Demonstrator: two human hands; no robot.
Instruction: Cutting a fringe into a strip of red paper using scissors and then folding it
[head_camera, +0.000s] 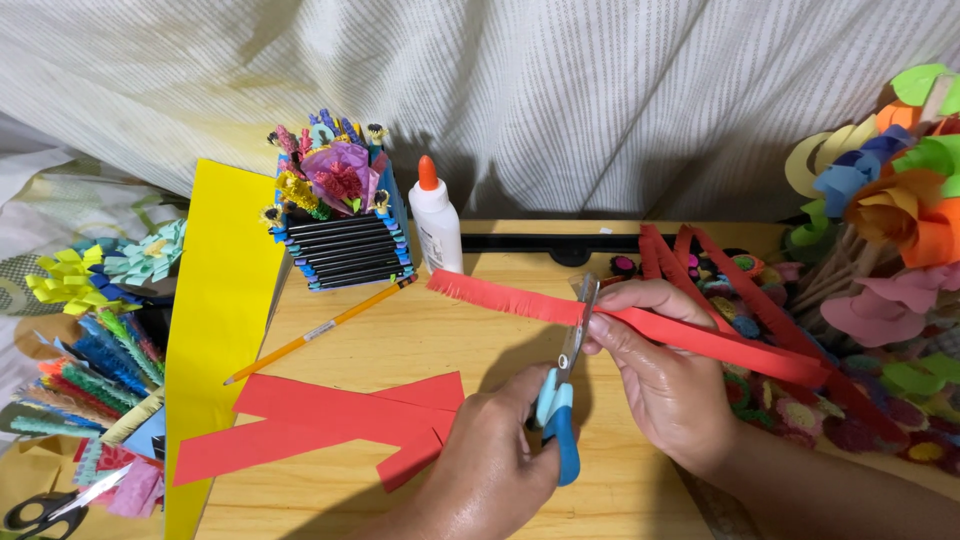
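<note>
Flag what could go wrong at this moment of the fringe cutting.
The scissors blades close right beside the right hand's fingertips pinching the folded red paper strip, so a nick seems possible. A cut running too deep could sever the fringe. The left hand hangs over loose red strips, which it might crease.

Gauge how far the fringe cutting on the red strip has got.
The red strip is fringed from its left end to the scissors. The left hand is cutting while the right hand holds the strip. The right part and the flat red strips remain uncut.
</note>
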